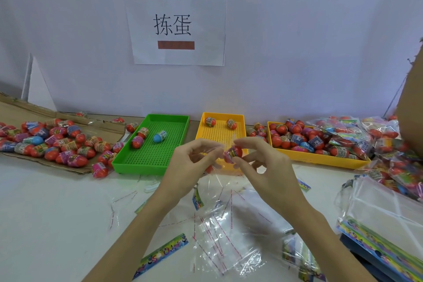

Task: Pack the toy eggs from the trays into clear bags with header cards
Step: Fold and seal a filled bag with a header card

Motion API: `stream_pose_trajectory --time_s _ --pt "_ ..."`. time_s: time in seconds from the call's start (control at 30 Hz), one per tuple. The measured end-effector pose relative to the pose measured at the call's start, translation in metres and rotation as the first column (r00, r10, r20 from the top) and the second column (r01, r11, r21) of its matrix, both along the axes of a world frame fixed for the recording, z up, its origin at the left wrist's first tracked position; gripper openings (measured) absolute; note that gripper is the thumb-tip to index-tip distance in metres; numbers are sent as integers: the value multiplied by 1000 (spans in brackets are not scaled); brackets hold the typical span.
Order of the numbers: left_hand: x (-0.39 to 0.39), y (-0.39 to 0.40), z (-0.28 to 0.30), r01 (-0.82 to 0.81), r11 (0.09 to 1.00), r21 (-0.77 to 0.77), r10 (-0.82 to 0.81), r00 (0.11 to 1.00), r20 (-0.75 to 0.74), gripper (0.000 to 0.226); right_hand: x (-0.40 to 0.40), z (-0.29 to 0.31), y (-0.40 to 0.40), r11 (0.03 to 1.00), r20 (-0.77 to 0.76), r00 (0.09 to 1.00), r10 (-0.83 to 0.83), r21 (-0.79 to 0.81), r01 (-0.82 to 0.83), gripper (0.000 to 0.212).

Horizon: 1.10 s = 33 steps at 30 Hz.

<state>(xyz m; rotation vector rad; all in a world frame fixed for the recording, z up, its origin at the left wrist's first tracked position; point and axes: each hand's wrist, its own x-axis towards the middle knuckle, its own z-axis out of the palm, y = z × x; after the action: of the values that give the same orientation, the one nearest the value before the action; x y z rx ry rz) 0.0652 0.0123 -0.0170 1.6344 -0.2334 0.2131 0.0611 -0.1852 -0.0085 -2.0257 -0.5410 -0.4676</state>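
I hold my right hand (256, 162) above the near end of the middle yellow tray (220, 137); its thumb and fingertips pinch a red toy egg (234, 153) with a pink wrapper band. My left hand (194, 165) faces it, fingers curled and pinching the mouth of a clear bag (215, 181), which hangs down between the two hands. The egg sits right at the bag's mouth, so I judge the step in hand to be loading this bag.

Done so far, as I read it: a heap of filled bags (375, 142) lies at the right edge of the table. The green tray (155, 144) holds only three eggs and the middle yellow tray only two at its far end, so both are nearly emptied.

Left to do: the right yellow tray (318, 144) is heaped with eggs, and many loose eggs (52, 142) lie on a sheet of cardboard (13, 107) at the left. Empty bags (226, 236) lie on the table below my wrists, a header card (162, 252) lies near my left forearm, and a stack of bags and cards (384, 213) sits at the right. I judge the job far from finished.

Hard to make out: the bag's film is nearly invisible against the trays, so I cannot tell whether the egg is already past its mouth. A reddish shape below my left hand may be an egg already inside. The filled heap and the stack run out of view at the right.
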Motion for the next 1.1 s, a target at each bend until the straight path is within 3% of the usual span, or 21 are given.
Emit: stream_pose_trajectory --time_s 0.2,0.3,0.43,0.6,0.8,0.9,1.1 --pt "-1 -1 1 36 999 17 -35 999 -36 19 5 -2 -6 997 -70 997 23 76 -18 18" --pt "0 -1 0 34 999 0 -34 998 -53 16 7 -3 -6 997 -96 993 68 41 -65 15" --pt "-2 2 1 -4 1000 -31 1 996 -86 17 7 -2 -8 988 -156 977 144 -38 -152 30" --pt "-1 3 1 -30 1000 -3 30 994 -103 29 6 -4 -3 993 -123 989 81 -81 -91 25" --pt "-1 9 5 122 987 109 -97 972 -213 31 8 -2 -8 998 -45 999 23 -50 -25 5" --pt "-2 7 5 224 973 58 -198 936 -291 32 9 -5 -11 991 -90 994 54 -120 -65 3" --pt "-3 6 0 184 981 61 -167 961 -220 21 9 -5 -10 983 -113 984 137 -105 -149 9"
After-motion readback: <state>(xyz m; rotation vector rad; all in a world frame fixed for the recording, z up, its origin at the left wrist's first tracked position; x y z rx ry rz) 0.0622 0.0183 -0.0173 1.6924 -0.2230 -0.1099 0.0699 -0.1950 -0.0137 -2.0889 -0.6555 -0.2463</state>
